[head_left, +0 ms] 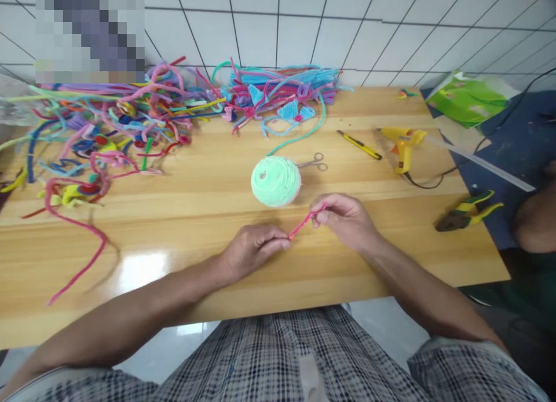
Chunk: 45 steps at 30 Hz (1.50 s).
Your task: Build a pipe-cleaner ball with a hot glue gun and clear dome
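A short pink pipe cleaner (pixel 302 224) stretches between my two hands above the front of the table. My left hand (pixel 256 248) pinches its lower end, where a small orange-red bit shows at the fingertips. Its upper end is in the closed fingers of my right hand (pixel 343 218). Just beyond my hands sits a round mint-green ball (pixel 276 182), wound in fuzzy strands, with a small hole near its top left. A pair of scissors (pixel 315 162) lies behind the ball, its blades partly hidden by it.
Heaped pipe cleaners (pixel 125 118) cover the back left, and blue and pink bundles (pixel 282 80) lie along the wall. A yellow utility knife (pixel 359 145), glue gun (pixel 403 147) with its cord and pliers (pixel 467 211) lie on the right. Another person's arm (pixel 536 216) shows at the right edge.
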Tool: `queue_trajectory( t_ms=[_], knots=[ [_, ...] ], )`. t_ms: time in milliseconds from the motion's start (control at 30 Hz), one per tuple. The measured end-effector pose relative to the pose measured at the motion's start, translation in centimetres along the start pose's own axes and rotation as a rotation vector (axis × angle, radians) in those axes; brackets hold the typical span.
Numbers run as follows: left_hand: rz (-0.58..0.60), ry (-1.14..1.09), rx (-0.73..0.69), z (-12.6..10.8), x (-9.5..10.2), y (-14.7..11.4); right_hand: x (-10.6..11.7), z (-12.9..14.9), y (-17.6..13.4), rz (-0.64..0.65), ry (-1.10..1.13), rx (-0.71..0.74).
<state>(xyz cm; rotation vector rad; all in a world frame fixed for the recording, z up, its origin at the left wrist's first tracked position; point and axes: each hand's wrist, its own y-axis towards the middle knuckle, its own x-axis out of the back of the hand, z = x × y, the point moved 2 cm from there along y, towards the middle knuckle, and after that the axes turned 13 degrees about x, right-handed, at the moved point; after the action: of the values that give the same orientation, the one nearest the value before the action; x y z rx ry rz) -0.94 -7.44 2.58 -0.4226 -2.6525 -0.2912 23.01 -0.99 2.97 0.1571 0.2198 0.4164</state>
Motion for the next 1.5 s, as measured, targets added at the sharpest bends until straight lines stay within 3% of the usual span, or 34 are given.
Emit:
queue_trajectory(
  t_ms=[100,233,533,800,1000,1133,1267,1400,1500],
  knots=[
    [-0.039,0.118,-0.181,0.1,-0.3,-0.2,0.0,-0.2,-0.1,-0.007,0.007,-0.038],
    [-0.064,0.145,-0.255,0.0,-0.3,-0.4,0.1,-0.1,-0.3,-0.053,-0.006,-0.017],
    [-0.108,0.042,0.109,-1.1,1.1,0.0,-1.4,1.1,-1.1,-0.197,-0.073,0.224],
    [-0.068,0.017,0.161,-1.6,0.5,-0.4,-1.8,0.2,-1.4,-0.287,-0.082,0.269],
    [-0.013,0.034,0.145,-1.3,-0.3,-0.7,-2.1,0.5,-1.4,-0.237,-0.091,0.231],
    [-0.023,0.052,0.031,-0.9,-0.7,-0.7,-2.5,0.4,-1.2,-0.097,0.005,0.09],
    [-0.014,-0.021,0.026,-0.4,-0.9,-0.7,-3.1,0.4,-1.1,0.045,0.045,-0.007],
    [0.006,-0.051,0.04,-0.3,-0.7,-0.9,-3.2,1.4,-0.9,0.102,-0.103,-0.034],
    [0.017,-0.143,0.109,-0.3,-0.3,-1.1,-3.3,2.3,-0.9,0.214,-0.34,-0.014]
  ],
)
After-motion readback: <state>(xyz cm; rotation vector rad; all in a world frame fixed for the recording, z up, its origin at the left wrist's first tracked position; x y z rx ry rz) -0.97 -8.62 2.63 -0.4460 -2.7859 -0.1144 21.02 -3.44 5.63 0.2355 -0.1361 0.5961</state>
